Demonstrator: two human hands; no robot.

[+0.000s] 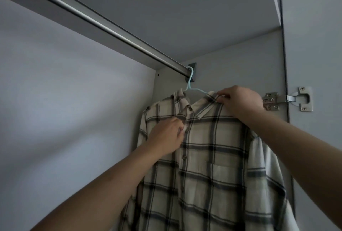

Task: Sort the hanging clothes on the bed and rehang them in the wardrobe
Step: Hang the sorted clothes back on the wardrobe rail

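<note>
**Desk:** Where is the plaid shirt (pixel 203 156) right now?

**Operator:** I see it inside the wardrobe, hanging on a light blue hanger (pixel 190 86). The hanger's hook sits over the far right end of the metal rail (pixel 103 26), right at the rail bracket (pixel 192 73) and close to the wardrobe's side panel (pixel 240 60). The shirt hangs straight down, so its long axis is vertical, with the front facing me.

**Desk:** And the hands?

**Operator:** Both are on the shirt. My right hand (pixel 238 102) is higher, at the collar by the right shoulder, thumb and fingers pinching the collar edge. My left hand (pixel 166 136) is lower and nearer the middle, its fingers curled on the button placket just under the collar opening. I can't tell how much cloth it has pinched, because the knuckles cover the fingertips.

**Desk:** Which hand matters for what comes next?

**Operator:** I judge the right one. It sits just beside the hanger's arm, so it is the nearer hand for squaring the collar on the hanger. The left steadies the front from below.

**Desk:** Anything nearby to watch?

**Operator:** The door hinge (pixel 288 99) is just to the right of my right hand, beyond the side panel edge. The rail runs away up and to the left, bare along the length I can see.
</note>
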